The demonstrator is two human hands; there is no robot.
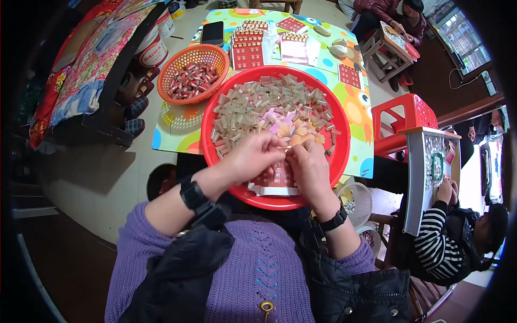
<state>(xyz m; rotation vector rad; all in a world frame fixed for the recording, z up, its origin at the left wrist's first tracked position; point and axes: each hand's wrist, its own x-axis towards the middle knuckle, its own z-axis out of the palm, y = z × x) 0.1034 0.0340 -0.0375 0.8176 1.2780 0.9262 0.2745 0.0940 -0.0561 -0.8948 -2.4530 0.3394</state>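
Note:
Over the near part of a round red tray [345, 132], my left hand [253, 157] and my right hand [311, 168] meet with fingertips pinched together. A tiny pale bit shows between the fingertips, too small to name. Below them, at the tray's near edge, lies a red sheet of round stickers [279, 176], partly hidden by my hands, on a white stack [273, 190]. Many short clear tubes [258, 99] are heaped over the tray's far and left parts. The tray's flower-patterned bottom [295, 129] shows in the middle.
An orange basket [218, 56] of red-wrapped tubes [193, 81] stands at the left. Farther back lie a phone [212, 33], stacked sticker sheets [249, 54] and a loose sheet [349, 76]. A red stool [412, 113] stands right. Two people work at small tables there; another stands near the doorway.

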